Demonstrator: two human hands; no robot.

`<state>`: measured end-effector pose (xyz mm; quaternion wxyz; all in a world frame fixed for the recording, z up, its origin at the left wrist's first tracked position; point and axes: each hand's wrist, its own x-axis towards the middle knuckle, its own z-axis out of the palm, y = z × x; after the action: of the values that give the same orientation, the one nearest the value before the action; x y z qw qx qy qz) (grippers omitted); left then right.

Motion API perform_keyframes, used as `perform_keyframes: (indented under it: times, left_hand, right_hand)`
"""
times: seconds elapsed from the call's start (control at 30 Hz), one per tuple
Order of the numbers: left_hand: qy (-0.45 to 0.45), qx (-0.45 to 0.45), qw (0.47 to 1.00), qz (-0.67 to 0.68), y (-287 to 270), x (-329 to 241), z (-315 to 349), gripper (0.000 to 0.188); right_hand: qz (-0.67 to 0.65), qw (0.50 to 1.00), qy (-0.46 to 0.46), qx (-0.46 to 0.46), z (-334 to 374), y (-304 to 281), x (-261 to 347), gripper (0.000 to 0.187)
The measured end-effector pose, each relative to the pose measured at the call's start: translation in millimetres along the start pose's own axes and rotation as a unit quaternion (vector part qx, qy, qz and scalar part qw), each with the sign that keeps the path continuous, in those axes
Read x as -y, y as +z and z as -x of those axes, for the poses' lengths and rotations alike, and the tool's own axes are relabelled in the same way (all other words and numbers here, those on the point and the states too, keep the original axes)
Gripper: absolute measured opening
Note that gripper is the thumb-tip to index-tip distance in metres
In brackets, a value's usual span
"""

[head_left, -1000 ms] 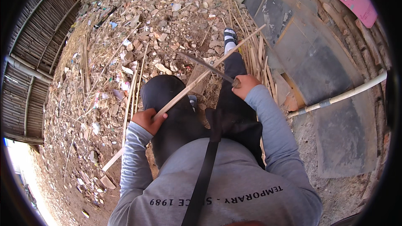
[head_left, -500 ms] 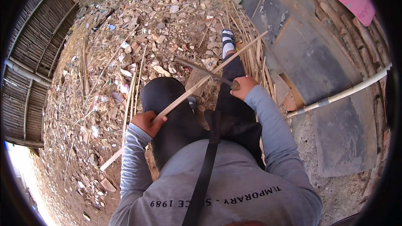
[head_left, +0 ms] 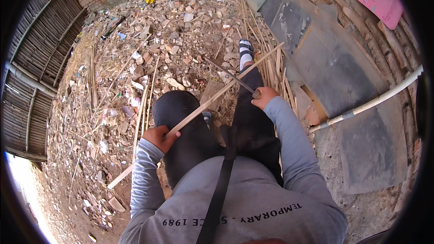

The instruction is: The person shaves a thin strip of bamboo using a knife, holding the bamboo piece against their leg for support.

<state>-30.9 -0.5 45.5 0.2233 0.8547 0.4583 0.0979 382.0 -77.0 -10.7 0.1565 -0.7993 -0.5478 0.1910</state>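
A long pale strip of split bamboo or wood [head_left: 203, 107] slants across my lap, from the ground at the lower left up to the right. My left hand [head_left: 161, 139] is closed around its lower part, over my left thigh. In my right hand [head_left: 266, 97], above my outstretched right leg, is the handle of a long knife [head_left: 221, 68]. Its dark, narrow blade points to the upper left and crosses the strip's upper half. Whether the edge bites into the strip, I cannot tell.
Rubble and broken stone [head_left: 181, 31] cover the ground. Several bamboo strips [head_left: 270, 65] lie beside my right foot, others [head_left: 143, 104] by my left knee. Dark flat sheets [head_left: 334, 72] and a pale pole [head_left: 361, 105] lie at the right. A bamboo wall [head_left: 34, 36] stands at the left.
The knife blade has swung to a steeper slant, its tip shifting right and slightly up. The strip's far end has dropped slightly. Both hands keep their holds.
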Motion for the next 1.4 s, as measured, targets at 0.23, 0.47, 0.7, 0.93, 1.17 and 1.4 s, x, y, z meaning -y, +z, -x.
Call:
perform_keyframes:
  times: [0.23, 0.47, 0.7, 0.93, 1.17, 1.4]
  left_hand:
    - [-0.007, 0.006, 1.0, 0.01, -1, 1, 0, 0.05]
    - [-0.02, 0.023, 1.0, -0.009, -7, -1, 3, 0.051]
    - [-0.039, 0.031, 0.999, -0.017, -7, -7, 2, 0.053]
    - [-0.017, 0.012, 1.0, -0.012, -7, -2, 6, 0.051]
    - [-0.014, 0.021, 0.999, -0.025, -5, 3, 5, 0.053]
    - [-0.016, 0.016, 1.0, -0.014, -4, -1, 3, 0.054]
  right_hand:
    - [0.006, 0.999, -0.036, 0.038, 13, 2, 16, 0.03]
    - [0.01, 0.999, -0.029, 0.03, 14, 9, 17, 0.031]
    - [-0.003, 1.0, -0.01, 0.023, 9, 10, 1, 0.033]
    - [0.004, 0.999, -0.033, 0.042, 15, 6, 9, 0.033]
    - [0.004, 0.999, -0.02, 0.037, 19, 10, 16, 0.035]
    - [0.002, 1.0, -0.003, 0.026, 14, 5, 2, 0.036]
